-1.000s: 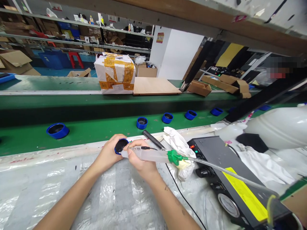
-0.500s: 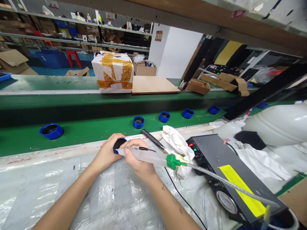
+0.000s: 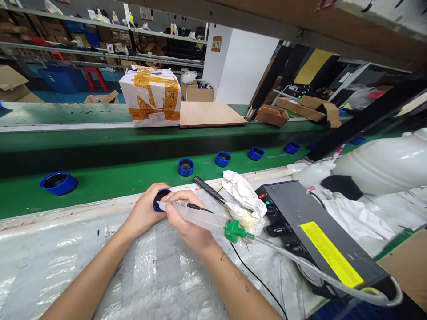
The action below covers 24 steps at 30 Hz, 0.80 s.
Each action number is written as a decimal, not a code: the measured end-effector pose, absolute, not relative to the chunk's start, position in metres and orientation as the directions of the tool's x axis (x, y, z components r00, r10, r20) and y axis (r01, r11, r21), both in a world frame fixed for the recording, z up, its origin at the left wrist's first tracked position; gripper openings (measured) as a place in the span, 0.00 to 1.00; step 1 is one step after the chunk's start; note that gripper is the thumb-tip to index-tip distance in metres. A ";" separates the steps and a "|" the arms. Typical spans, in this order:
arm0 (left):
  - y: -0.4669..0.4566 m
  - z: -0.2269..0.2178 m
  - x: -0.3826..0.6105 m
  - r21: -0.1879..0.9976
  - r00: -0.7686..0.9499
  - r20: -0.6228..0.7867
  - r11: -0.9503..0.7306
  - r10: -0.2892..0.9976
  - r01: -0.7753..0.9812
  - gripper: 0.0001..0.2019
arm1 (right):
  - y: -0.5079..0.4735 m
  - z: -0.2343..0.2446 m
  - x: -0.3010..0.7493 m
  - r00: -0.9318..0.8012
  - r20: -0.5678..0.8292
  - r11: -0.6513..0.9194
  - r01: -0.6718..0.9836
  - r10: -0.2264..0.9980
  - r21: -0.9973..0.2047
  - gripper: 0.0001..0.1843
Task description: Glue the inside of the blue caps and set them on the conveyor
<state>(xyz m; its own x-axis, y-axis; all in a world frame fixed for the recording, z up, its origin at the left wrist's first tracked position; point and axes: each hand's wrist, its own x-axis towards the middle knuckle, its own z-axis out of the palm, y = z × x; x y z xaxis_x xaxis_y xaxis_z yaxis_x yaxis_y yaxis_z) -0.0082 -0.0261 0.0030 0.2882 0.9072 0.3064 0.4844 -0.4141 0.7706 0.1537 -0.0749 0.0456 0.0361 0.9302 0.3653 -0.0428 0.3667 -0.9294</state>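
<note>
My left hand is closed around a blue ring-shaped cup with a black inside, tilted so its opening faces me and to the right. In my right hand lies a translucent dispensing syringe, its tip at the cup's opening. Whether the tip touches the inside I cannot tell. A green cap closes the syringe's rear end, and a clear hose runs from it towards the dark dispenser box. A thin black cable with a plug lies along the syringe.
Several blue cups stand spaced along the green conveyor belt. A black-handled tool and crumpled white cloth lie right of my hands. Beyond them are a large white jug and a dark slanted post. A taped carton stands behind.
The syringe tip has moved deeper into the cup's opening. Cups on the belt and the background have shifted slightly left in view. Both hands keep their holds.
</note>
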 end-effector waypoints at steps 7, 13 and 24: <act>-0.027 0.005 -0.008 0.779 0.280 0.297 -0.401 0.913 0.482 0.20 | -0.075 0.047 0.154 0.044 0.372 0.374 -0.047 0.927 -0.926 0.04; -0.026 0.005 -0.007 0.778 0.279 0.302 -0.405 0.911 0.480 0.19 | -0.074 0.043 0.155 0.044 0.375 0.378 -0.082 0.926 -0.922 0.05; -0.027 0.005 -0.008 0.771 0.300 0.306 -0.420 0.904 0.479 0.19 | -0.073 0.040 0.158 0.062 0.381 0.385 -0.084 0.922 -0.919 0.06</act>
